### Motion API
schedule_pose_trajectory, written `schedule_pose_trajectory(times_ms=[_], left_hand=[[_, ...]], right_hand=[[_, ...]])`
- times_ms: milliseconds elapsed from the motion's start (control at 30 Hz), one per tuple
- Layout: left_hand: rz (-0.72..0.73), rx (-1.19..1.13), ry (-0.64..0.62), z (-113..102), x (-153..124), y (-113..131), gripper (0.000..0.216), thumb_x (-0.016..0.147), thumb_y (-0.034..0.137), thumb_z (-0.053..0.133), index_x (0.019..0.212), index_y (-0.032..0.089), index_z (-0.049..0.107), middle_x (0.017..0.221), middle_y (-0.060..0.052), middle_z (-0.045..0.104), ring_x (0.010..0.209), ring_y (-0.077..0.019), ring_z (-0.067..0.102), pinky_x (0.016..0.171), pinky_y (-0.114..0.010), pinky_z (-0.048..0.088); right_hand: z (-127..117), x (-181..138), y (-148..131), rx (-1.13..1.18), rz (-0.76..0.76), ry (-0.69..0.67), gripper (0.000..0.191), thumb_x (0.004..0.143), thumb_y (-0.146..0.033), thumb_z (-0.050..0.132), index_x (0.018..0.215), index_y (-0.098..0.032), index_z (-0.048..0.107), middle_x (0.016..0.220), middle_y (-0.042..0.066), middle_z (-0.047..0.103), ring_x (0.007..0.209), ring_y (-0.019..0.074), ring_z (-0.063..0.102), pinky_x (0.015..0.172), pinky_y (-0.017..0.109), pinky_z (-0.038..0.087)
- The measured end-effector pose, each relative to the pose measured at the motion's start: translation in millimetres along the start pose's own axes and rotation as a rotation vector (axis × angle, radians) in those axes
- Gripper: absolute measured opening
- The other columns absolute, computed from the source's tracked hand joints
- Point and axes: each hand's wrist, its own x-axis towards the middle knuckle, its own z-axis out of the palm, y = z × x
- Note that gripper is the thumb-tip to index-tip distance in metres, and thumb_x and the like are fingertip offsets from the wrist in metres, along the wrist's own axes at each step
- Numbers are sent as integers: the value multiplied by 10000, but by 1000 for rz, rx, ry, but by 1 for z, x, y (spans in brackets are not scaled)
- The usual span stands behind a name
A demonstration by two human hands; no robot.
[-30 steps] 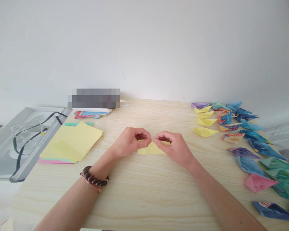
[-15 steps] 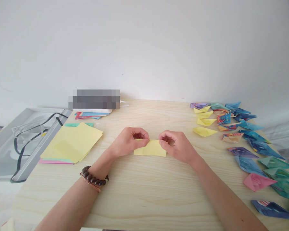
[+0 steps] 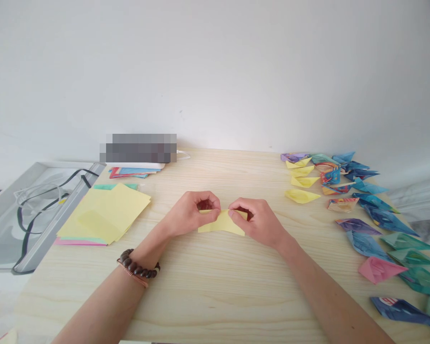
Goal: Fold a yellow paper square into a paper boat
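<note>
Pinching: we see the left hand (image 3: pixel 197 214) and the right hand (image 3: pixel 255 219) each with thumb and forefinger brought together at the tips on the far edge of a yellow paper strip (image 3: pixel 222 223); the remaining fingers curl loosely.
Strip: we find it between the hands, mid-table; whether its near edge touches the wood, we cannot tell. It looks thin, matte and slightly bowed.
Grip: we judge that the tips sit near each other to control one short stretch of edge without crumpling the rest.
Flat sheets: we see yellow sheets (image 3: pixel 105 210) overlapping askew above green and pink ones, probably placed by the left arm for easy reach.
Boat shapes: we suppose these stand apart at the right to spare their hollow middles; yellow boats (image 3: pixel 303 196) are plain, a pink boat (image 3: pixel 381 270) is crisply creased, blue boats (image 3: pixel 390 220) look printed.
Table: we see pale, smooth wood (image 3: pixel 215 301) with long grain, a firm base for paper.
</note>
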Motion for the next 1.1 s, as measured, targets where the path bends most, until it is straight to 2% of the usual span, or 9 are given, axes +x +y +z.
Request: schedule_pose_trajectory(times_ms=[233, 633, 833, 1100], left_hand=[[-4, 65, -9, 0, 0, -1, 95, 759, 213, 521, 750, 138, 578, 691, 8, 552, 619, -85, 464, 579, -195, 390], [-8, 145, -80, -4, -1, 1, 89, 736, 209, 504, 722, 140, 559, 656, 19, 528, 586, -81, 450, 555, -190, 379], [16, 177, -120, -7, -2, 4, 75, 722, 181, 488, 692, 138, 541, 624, 30, 492, 571, -72, 409, 541, -185, 353], [31, 227, -153, -12, -4, 4, 60, 696, 138, 462, 687, 142, 520, 633, 31, 486, 583, -76, 408, 546, -189, 346]], right_hand=[[-2, 1, 2, 2, -64, 11, 117, 794, -193, 512, 734, -168, 609, 671, -20, 608, 566, 72, 478, 530, 190, 348], [-12, 0, 3, 76, 54, -122, 188, 800, -292, 511, 740, -161, 632, 608, -20, 559, 493, 68, 387, 457, 195, 298], [-15, -1, 6, 113, 81, -149, 204, 801, -316, 518, 745, -160, 638, 591, -28, 525, 495, 65, 361, 441, 190, 278], [-22, -2, 9, 81, 70, -147, 202, 794, -307, 521, 735, -156, 641, 619, -15, 564, 510, 73, 397, 457, 194, 303]])
